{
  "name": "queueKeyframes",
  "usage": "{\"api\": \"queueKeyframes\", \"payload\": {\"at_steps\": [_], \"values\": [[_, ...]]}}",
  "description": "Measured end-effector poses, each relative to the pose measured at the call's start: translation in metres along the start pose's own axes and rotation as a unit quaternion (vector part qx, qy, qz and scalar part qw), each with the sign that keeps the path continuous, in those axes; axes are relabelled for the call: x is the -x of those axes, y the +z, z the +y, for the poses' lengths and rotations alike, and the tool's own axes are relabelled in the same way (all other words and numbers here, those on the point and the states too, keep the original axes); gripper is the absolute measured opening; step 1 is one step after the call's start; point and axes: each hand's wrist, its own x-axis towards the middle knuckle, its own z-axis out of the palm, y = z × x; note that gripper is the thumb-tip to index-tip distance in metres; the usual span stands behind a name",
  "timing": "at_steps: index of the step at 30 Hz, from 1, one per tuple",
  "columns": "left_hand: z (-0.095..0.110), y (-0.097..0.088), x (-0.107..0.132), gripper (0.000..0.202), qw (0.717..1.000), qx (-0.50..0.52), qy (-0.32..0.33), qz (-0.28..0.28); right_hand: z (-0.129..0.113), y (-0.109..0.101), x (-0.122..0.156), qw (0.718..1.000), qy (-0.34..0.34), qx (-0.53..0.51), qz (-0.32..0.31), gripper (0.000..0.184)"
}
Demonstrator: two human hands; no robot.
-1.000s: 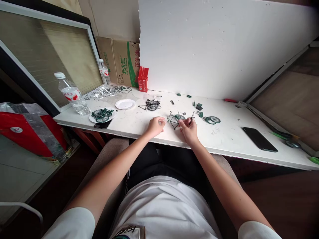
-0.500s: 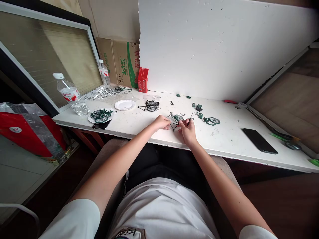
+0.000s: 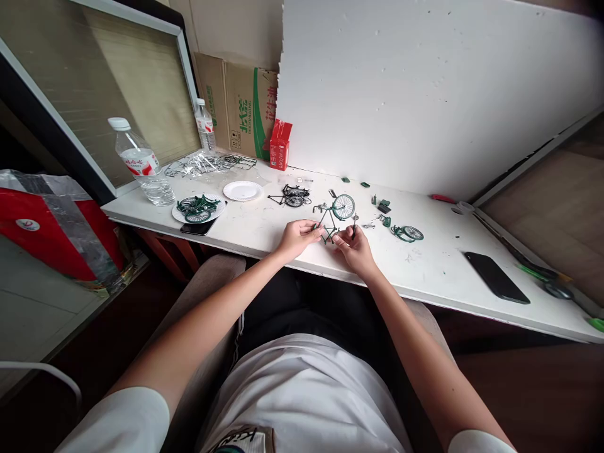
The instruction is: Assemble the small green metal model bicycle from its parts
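Note:
A small green model bicycle frame point(image 3: 332, 218) with one wheel stands tilted up off the white table point(image 3: 438, 270), held between both hands. My left hand point(image 3: 296, 237) pinches its left lower end, fingers closed. My right hand point(image 3: 355, 245) is closed on its right lower part and on a thin dark tool that sticks up by the wheel. A loose green wheel part point(image 3: 408, 233) lies just right of my right hand. Several small green pieces point(image 3: 382, 206) lie behind it.
A black model bicycle point(image 3: 292, 196) sits behind the hands, an empty paper plate point(image 3: 242, 190) and a plate with green bicycle parts point(image 3: 197, 208) to the left. Water bottles point(image 3: 140, 164), a red carton point(image 3: 280, 145) and a cardboard box stand at back left. A black phone point(image 3: 496, 277) lies right.
The green frame has been lifted and tilted upright, its wheel now raised behind the hands. My left hand moved right and took hold of it. The camera view shifted slightly.

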Motion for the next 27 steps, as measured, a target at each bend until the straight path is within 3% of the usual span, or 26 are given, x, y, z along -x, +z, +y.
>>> {"api": "queueKeyframes", "payload": {"at_steps": [14, 27], "values": [[0.0028, 0.0002, 0.0011, 0.058, 0.997, -0.041, 0.045, -0.038, 0.0004, 0.0014, 0.0013, 1.0, -0.01, 0.011, -0.024, 0.058], [0.0023, 0.0022, 0.0045, 0.053, 0.994, -0.068, 0.067, -0.047, -0.0034, 0.0036, 0.0039, 1.0, -0.013, 0.012, 0.001, 0.06]]}}
